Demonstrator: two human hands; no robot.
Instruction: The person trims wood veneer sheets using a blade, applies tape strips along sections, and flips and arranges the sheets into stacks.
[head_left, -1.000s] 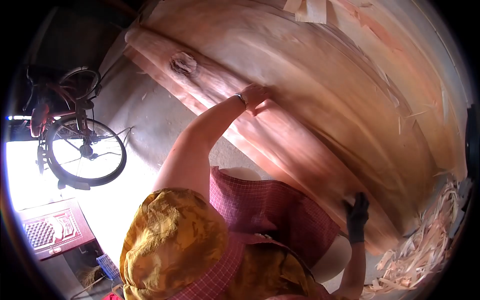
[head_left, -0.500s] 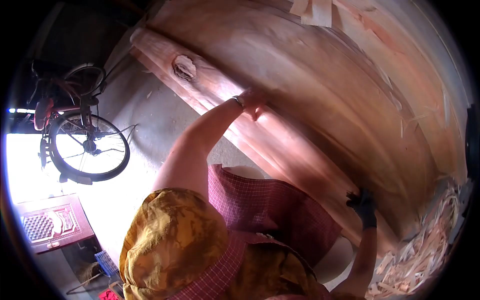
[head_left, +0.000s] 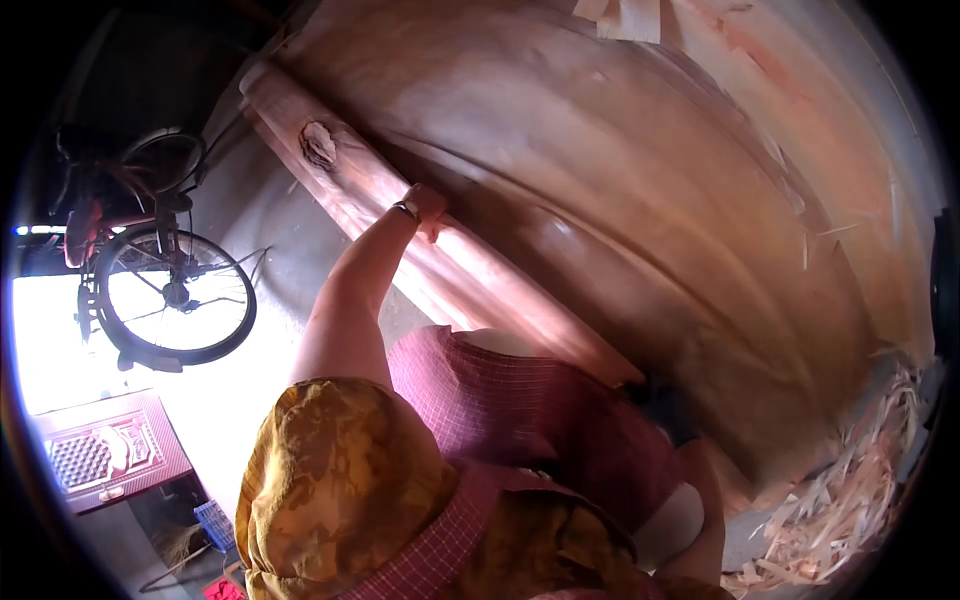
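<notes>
A large, thin wood veneer sheet (head_left: 600, 240) lies before me, its near edge curled up into a long roll with a knot hole (head_left: 318, 146) toward the far left end. My left hand (head_left: 430, 208), bare with a band at the wrist, is closed over the top of that rolled edge. Lower down by my apron (head_left: 530, 410), my right hand (head_left: 662, 398) wears a dark glove and is closed at the same edge; shadow hides much of it.
Wood shavings and strips (head_left: 840, 510) are heaped at lower right. Loose veneer pieces (head_left: 630, 18) lie at the top. A bicycle (head_left: 178, 290) stands at left, above a pinkish patterned panel (head_left: 110, 450) and a blue basket (head_left: 214, 525).
Both hands have moved left and toward my body, drawing the rolled veneer edge with them. More of the flat sheet behind it now shows.
</notes>
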